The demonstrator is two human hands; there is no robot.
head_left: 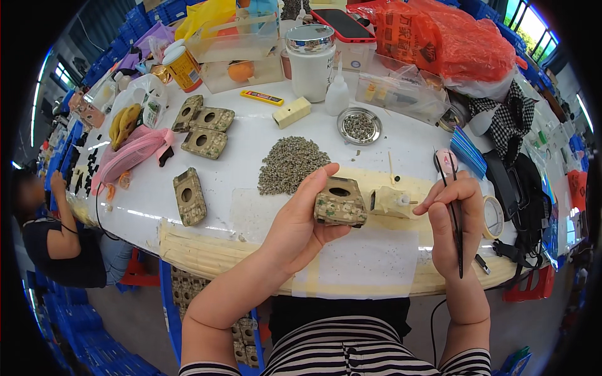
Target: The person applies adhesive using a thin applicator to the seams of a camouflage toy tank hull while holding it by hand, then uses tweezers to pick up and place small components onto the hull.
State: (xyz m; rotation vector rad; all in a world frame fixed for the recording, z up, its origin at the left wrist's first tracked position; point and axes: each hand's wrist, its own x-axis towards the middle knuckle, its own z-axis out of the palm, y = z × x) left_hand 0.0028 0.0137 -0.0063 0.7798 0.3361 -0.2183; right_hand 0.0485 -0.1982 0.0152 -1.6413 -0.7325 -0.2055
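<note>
My left hand (291,229) grips a camouflage-patterned toy vehicle hull (340,203) with a round hole in its upper face. Black tweezers (461,260) are held in my right hand (461,213), their two prongs pointing away from me and apart. Between the hands lies a beige block-like piece (393,202) with a white tip at its right end. Beyond my left hand is a heap of tiny grey-brown parts (291,166). More small parts fill a round metal dish (359,126). Several matching hulls (190,196) lie to the left.
At the back stand a white jar (310,66), a squeeze bottle (337,94), clear boxes (401,94) and a red bag (433,44). A yellow cutter (262,98) lies nearby. Tape (493,217) and a black bag (511,188) sit right. Another person (63,244) sits left.
</note>
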